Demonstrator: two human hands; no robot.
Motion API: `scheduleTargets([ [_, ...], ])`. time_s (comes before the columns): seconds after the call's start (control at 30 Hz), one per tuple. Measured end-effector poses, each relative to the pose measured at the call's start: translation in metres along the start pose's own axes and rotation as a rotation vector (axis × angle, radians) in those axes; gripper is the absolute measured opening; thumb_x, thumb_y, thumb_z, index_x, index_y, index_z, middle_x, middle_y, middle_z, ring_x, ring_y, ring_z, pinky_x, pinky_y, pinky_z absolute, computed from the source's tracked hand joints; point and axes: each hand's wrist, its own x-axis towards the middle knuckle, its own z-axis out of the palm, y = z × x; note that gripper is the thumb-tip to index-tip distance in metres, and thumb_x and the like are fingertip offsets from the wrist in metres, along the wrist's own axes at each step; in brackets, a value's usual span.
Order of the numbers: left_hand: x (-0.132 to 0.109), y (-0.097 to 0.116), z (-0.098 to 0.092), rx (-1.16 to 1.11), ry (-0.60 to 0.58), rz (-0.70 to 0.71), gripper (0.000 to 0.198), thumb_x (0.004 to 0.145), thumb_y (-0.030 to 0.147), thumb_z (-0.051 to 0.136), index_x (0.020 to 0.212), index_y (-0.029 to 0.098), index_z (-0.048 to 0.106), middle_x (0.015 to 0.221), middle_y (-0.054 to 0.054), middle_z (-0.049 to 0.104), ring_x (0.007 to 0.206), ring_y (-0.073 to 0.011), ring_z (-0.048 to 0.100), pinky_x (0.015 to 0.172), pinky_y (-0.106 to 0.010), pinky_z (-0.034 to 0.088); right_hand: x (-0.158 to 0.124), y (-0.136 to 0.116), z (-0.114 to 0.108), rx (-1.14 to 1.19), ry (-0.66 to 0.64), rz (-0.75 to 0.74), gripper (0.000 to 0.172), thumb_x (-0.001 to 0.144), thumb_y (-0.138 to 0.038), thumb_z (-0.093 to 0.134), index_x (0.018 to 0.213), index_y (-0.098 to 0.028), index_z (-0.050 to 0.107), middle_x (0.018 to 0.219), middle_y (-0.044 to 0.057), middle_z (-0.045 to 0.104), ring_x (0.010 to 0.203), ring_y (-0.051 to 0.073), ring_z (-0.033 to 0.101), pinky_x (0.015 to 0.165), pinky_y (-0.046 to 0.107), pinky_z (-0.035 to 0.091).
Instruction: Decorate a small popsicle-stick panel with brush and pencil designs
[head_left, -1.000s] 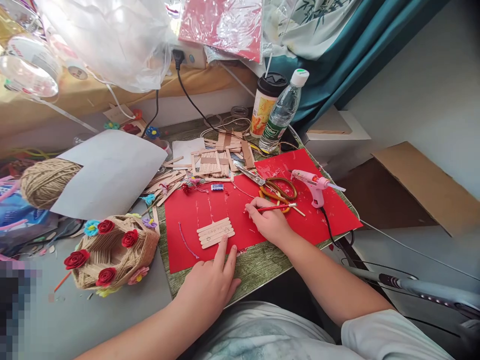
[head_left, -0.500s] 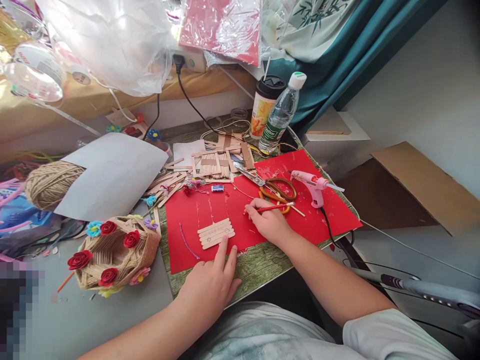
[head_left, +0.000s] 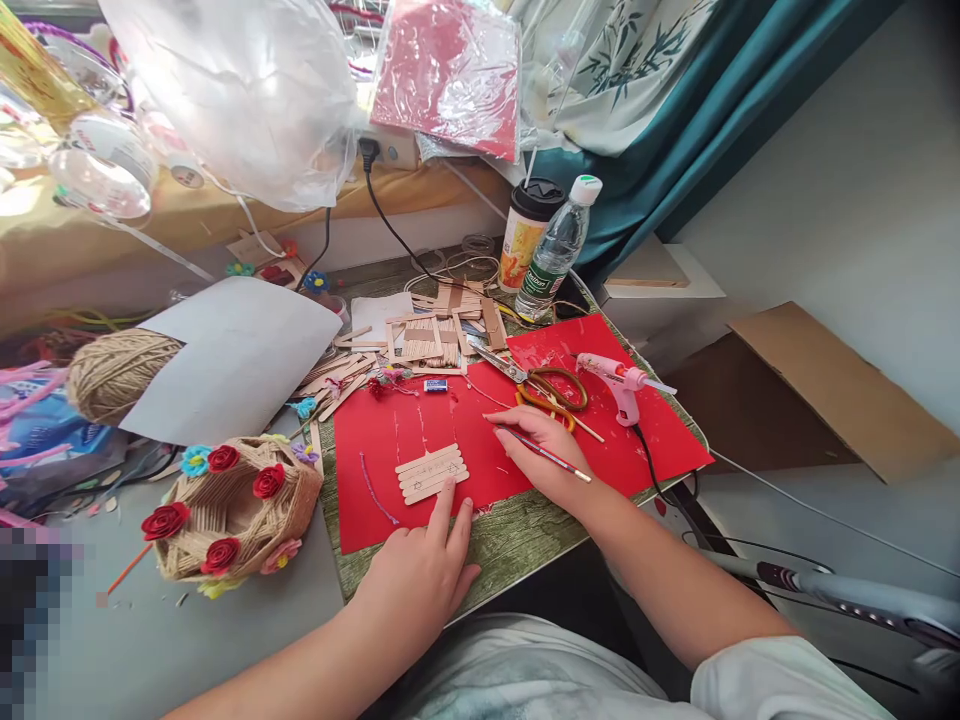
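Several flat wooden sticks form a small panel (head_left: 430,474) with pencil stars and faint writing, lying on red paper (head_left: 367,520). My left hand (head_left: 424,560) has its fingers apart, the index fingertip touching the panel's lower right edge. To the right, my right hand (head_left: 541,452) is closed on a pencil (head_left: 551,456), held slanted above the red paper, away from the panel. Orange-handled scissors (head_left: 529,378) lie just beyond that hand. A small blue-and-white eraser (head_left: 435,385) sits above the panel.
A pink glue gun (head_left: 616,384) rests at the right with its cord trailing off. A twine basket with roses (head_left: 240,505) stands left. Behind are loose craft sticks (head_left: 424,335), a bottle (head_left: 553,250), a cup (head_left: 523,235) and a twine ball (head_left: 120,372).
The pencil in my right hand has swung so its back end now points down and right. My left hand keeps its place on the panel. The view has shifted slightly.
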Motion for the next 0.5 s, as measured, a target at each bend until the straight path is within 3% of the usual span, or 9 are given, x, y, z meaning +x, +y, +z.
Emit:
scheduleTargets([
  [0.07, 0.000, 0.000, 0.001, -0.003, -0.001, 0.000, 0.064, 0.103, 0.048, 0.053, 0.161, 0.022, 0.048, 0.169, -0.026, 0.034, 0.067, -0.0236, 0.076, 0.065, -0.039, 0.063, -0.009, -0.002, -0.002, 0.044, 0.011, 0.063, 0.018, 0.095, -0.038, 0.070, 0.107, -0.025, 0.071, 0.104, 0.006, 0.074, 0.094, 0.022, 0.072, 0.081, 0.034, 0.058],
  [0.13, 0.000, 0.000, 0.002, -0.002, 0.000, 0.005, 0.064, 0.103, 0.048, 0.052, 0.161, 0.021, 0.048, 0.169, -0.026, 0.034, 0.067, -0.0237, 0.075, 0.065, -0.040, 0.063, -0.019, 0.000, -0.002, 0.111, -0.028, 0.195, 0.016, 0.094, -0.038, 0.069, 0.101, -0.024, 0.067, 0.082, 0.001, 0.069, 0.068, 0.018, 0.066, 0.064, 0.031, 0.054],
  [0.2, 0.000, -0.001, 0.003, 0.003, 0.006, 0.015, 0.065, 0.103, 0.049, 0.051, 0.161, 0.021, 0.047, 0.169, -0.027, 0.033, 0.066, -0.0237, 0.075, 0.064, -0.041, 0.063, -0.026, 0.006, 0.001, 0.115, -0.042, 0.252, 0.015, 0.095, -0.039, 0.067, 0.095, -0.024, 0.064, 0.070, -0.002, 0.062, 0.056, 0.016, 0.057, 0.055, 0.029, 0.048],
  [0.37, 0.000, -0.001, 0.001, 0.006, -0.011, 0.007, 0.065, 0.104, 0.050, 0.050, 0.162, 0.021, 0.046, 0.170, -0.026, 0.032, 0.067, -0.0232, 0.075, 0.065, -0.040, 0.063, -0.033, 0.014, 0.011, -0.028, 0.032, 0.094, 0.010, 0.096, -0.032, 0.065, 0.100, -0.024, 0.069, 0.093, 0.004, 0.072, 0.082, 0.021, 0.067, 0.075, 0.033, 0.053],
  [0.5, 0.000, -0.001, -0.002, 0.000, -0.040, 0.008, 0.064, 0.104, 0.049, 0.049, 0.162, 0.021, 0.046, 0.169, -0.026, 0.031, 0.067, -0.0234, 0.076, 0.066, -0.040, 0.063, -0.030, 0.012, 0.012, -0.011, -0.017, 0.142, 0.009, 0.095, -0.032, 0.065, 0.098, -0.024, 0.068, 0.080, 0.001, 0.068, 0.067, 0.018, 0.061, 0.063, 0.031, 0.049],
])
